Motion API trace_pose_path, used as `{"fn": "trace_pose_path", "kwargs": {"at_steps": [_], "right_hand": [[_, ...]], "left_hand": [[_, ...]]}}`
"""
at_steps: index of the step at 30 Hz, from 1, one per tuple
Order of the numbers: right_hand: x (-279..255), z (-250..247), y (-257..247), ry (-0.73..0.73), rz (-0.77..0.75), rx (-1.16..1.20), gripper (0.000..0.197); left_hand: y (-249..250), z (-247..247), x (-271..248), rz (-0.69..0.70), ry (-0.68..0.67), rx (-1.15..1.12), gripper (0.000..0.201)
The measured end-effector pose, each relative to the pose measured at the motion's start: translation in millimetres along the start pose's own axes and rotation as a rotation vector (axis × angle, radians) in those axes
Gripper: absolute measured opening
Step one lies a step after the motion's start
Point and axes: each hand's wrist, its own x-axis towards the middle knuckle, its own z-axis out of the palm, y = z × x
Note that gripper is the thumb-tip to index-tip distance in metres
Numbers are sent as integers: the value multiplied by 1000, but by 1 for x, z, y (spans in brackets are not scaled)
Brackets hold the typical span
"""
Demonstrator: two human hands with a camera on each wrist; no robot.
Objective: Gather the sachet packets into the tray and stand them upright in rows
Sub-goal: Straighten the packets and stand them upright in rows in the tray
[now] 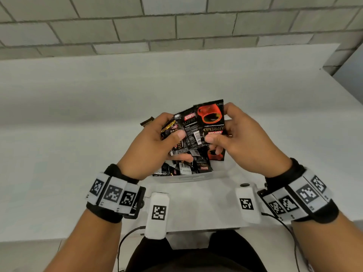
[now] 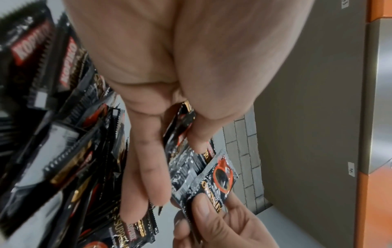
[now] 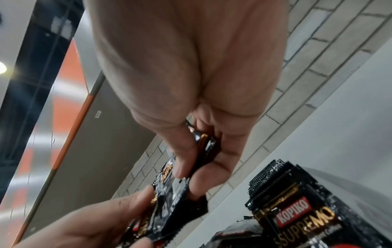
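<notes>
Black glossy foil, red cup print and gold lettering: sachet packets (image 1: 198, 130), a fanned handful held above the white tray (image 1: 196, 178), which sits on the white table (image 1: 78, 114) at the near edge. Left hand (image 1: 157, 142): fingers curled round several overlapping packets, thumb pressed across their faces. Right hand (image 1: 241, 138): thumb and fingers pinching the edge of the outermost packet (image 1: 213, 118), the one with the red cup uppermost and its lettering upside down. Further packets (image 1: 186, 167) lie loose and mixed in the tray below the hands, not yet upright or in rows; how many, cannot tell. One serrated packet end (image 1: 147, 121) pokes out beyond the left fingers. Handling, as judged: light, thin, pliant pouches with a slick film surface, likely to slide over one another and to flop when set on end singly; crimped, saw-toothed seals at the short ends look stiffer and give the surest hold. Best taken by a seal or pinched flat across the face, squared into a block before being stood against the tray wall. Grey block wall (image 1: 176, 26) behind.
</notes>
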Motion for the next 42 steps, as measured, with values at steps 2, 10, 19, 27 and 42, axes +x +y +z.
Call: {"fn": "trace_pose_path", "kwargs": {"at_steps": [2, 10, 19, 27, 42], "right_hand": [[-2, 3, 1, -58, -18, 1, 38], [1, -10, 7, 19, 93, -1, 40], [4, -41, 3, -207, 65, -502, 27], [12, -42, 3, -69, -22, -386, 23], [17, -39, 7, -25, 15, -358, 32]], "left_hand": [[-1, 3, 0, 2, -9, -9, 26], [-2, -11, -4, -5, 104, 25, 17], [-2, -30, -5, -17, 163, 2, 20], [-3, -24, -4, -26, 104, -4, 23], [-7, -29, -4, -40, 115, 9, 24]]}}
